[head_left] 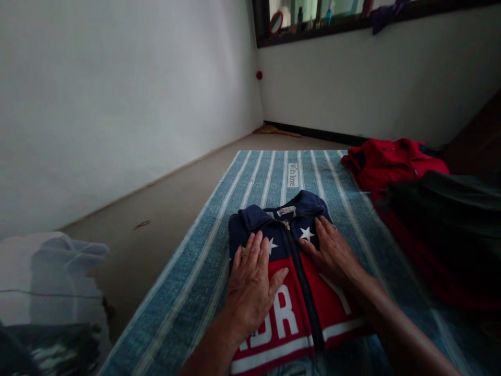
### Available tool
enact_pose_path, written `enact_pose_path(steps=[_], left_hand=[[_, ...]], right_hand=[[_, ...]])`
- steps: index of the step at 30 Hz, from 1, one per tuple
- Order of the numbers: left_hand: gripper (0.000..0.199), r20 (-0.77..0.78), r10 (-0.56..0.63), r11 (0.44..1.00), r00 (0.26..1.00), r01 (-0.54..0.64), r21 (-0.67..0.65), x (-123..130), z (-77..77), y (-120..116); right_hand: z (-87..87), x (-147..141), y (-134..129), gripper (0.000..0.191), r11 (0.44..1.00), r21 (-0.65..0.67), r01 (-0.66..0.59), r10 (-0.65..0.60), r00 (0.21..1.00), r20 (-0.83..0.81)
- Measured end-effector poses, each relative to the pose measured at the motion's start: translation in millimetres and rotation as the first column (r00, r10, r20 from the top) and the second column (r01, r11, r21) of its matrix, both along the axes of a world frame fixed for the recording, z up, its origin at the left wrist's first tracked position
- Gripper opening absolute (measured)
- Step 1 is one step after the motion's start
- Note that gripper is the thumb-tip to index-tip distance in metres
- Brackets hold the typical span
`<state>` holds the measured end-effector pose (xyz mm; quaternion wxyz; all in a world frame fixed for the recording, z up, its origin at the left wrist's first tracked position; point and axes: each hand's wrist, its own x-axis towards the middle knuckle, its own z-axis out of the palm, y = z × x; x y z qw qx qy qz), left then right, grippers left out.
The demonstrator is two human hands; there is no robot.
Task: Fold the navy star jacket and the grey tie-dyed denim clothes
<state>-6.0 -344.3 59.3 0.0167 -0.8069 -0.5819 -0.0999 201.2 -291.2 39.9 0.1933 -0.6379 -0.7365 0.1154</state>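
A folded zip-up jacket (pixel 284 256), navy at the top with white stars and red below with white lettering, lies front up on a blue striped cloth (pixel 203 235). Its dark zipper runs down the middle and the collar points away from me. My left hand (pixel 254 279) rests flat on the jacket's left side, fingers stretched out over the navy and red parts. On the right side, my right hand (pixel 332 250) lies with its fingers spread near a white star. Neither hand grips the fabric. The palms hide part of the lettering.
Red folded clothing (pixel 395 162) and a dark garment (pixel 450 224) lie along the right. A whitish plastic-looking bundle (pixel 58 277) stands at the lower left. White walls (pixel 136 89) meet beyond the cloth, with a window sill (pixel 332 31) holding small items.
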Motion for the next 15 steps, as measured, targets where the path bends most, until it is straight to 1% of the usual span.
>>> enact_pose_path(steps=[4,8,11,15], left_hand=[[0.063,0.002,0.019,1.000,1.000,-0.019,-0.009,1.6,-7.5,-0.9],[0.063,0.018,0.025,0.999,1.000,-0.024,-0.040,2.3,-9.5,2.0],[0.063,0.028,0.018,0.998,0.999,-0.016,-0.059,2.7,-6.6,3.7],[0.064,0.032,0.035,0.998,0.999,-0.034,-0.048,4.5,2.5,-0.9]], right_hand=[[-5.8,-1.1,0.6,0.080,1.000,-0.009,0.015,-0.015,1.000,0.015],[-7.8,-1.1,2.9,0.082,1.000,0.000,0.006,-0.006,1.000,0.014],[-6.2,0.3,4.3,0.081,1.000,-0.004,-0.005,0.005,1.000,0.007],[-3.3,1.5,5.1,0.080,1.000,-0.006,0.010,-0.010,1.000,0.021]])
